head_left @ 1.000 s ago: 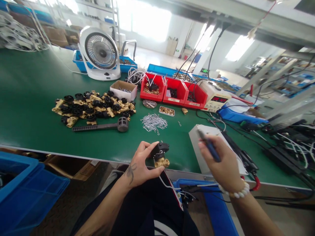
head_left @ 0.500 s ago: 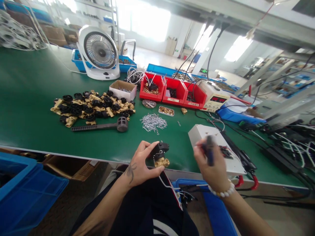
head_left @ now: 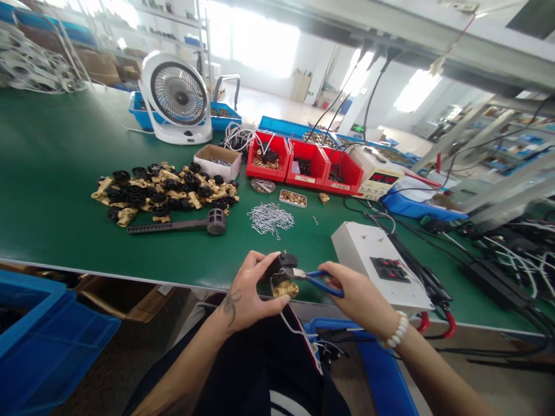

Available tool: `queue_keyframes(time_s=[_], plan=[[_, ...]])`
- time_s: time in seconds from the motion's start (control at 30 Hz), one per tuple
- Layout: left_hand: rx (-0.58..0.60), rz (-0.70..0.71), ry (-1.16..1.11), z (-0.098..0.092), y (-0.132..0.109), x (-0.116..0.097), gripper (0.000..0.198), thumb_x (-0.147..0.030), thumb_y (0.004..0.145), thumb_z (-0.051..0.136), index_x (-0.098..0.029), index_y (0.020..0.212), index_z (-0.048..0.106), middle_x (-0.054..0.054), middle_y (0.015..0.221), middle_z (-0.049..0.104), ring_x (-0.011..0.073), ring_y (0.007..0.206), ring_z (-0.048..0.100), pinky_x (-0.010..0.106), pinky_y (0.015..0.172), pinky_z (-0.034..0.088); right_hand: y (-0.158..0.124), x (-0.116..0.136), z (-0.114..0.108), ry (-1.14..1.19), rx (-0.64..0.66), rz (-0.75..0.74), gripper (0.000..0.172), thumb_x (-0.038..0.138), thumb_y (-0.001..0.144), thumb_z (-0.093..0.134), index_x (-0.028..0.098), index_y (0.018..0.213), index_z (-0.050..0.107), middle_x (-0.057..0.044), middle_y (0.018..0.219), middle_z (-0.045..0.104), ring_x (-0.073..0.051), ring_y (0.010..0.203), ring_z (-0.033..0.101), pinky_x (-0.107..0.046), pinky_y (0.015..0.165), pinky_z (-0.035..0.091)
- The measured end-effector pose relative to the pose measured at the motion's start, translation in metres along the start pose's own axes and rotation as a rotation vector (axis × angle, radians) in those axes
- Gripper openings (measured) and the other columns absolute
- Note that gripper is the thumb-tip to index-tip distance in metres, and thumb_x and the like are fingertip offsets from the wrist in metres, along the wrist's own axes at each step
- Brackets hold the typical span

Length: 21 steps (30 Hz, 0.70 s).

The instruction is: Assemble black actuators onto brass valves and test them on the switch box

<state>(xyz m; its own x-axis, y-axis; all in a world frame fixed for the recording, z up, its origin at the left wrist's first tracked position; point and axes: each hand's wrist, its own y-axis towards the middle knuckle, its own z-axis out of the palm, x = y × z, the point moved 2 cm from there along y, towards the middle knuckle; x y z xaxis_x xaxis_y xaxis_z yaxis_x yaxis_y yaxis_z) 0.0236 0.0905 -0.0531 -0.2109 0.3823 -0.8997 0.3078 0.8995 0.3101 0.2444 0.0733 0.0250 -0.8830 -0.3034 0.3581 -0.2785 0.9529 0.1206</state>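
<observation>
The left hand [head_left: 252, 294] clasps a black-topped brass valve [head_left: 283, 290] that should prove rigid and weighty for its size, its metal perhaps slippery, best held across brass body and black top, as here. The valve sits right of the palm, near the front edge of the green bench [head_left: 191, 260]. Beyond it, the right hand [head_left: 353, 292] grasps blue-handled pliers [head_left: 325, 286], their tips at the valve's neck.
</observation>
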Motion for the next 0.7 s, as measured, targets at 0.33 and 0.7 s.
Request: queue_keyframes(time_s=[0.33, 0.7], plan=[[-0.005, -0.002, 0.005, 0.001, -0.001, 0.0, 0.069, -0.031, 0.071, 0.074, -0.023, 0.136, 0.053, 0.005, 0.108, 0.049, 0.0216, 0.103, 0.056, 0.037, 0.088, 0.057, -0.003, 0.001, 0.007, -0.014, -0.02, 0.0, 0.019, 0.014, 0.077, 0.051, 0.022, 0.091, 0.061, -0.002, 0.074, 0.066, -0.017, 0.062, 0.061, -0.025, 0.056, 0.045], [-0.022, 0.007, 0.002, 0.002, -0.001, 0.001, 0.068, -0.031, 0.072, 0.073, -0.023, 0.137, 0.052, 0.005, 0.108, 0.049, 0.0218, 0.103, 0.056, 0.036, 0.087, 0.057, -0.004, 0.003, 0.007, -0.054, 0.029, 0.059, 0.018, 0.012, 0.077, 0.051, 0.021, 0.089, 0.06, -0.002, 0.075, 0.067, -0.016, 0.061, 0.061, -0.025, 0.056, 0.043]])
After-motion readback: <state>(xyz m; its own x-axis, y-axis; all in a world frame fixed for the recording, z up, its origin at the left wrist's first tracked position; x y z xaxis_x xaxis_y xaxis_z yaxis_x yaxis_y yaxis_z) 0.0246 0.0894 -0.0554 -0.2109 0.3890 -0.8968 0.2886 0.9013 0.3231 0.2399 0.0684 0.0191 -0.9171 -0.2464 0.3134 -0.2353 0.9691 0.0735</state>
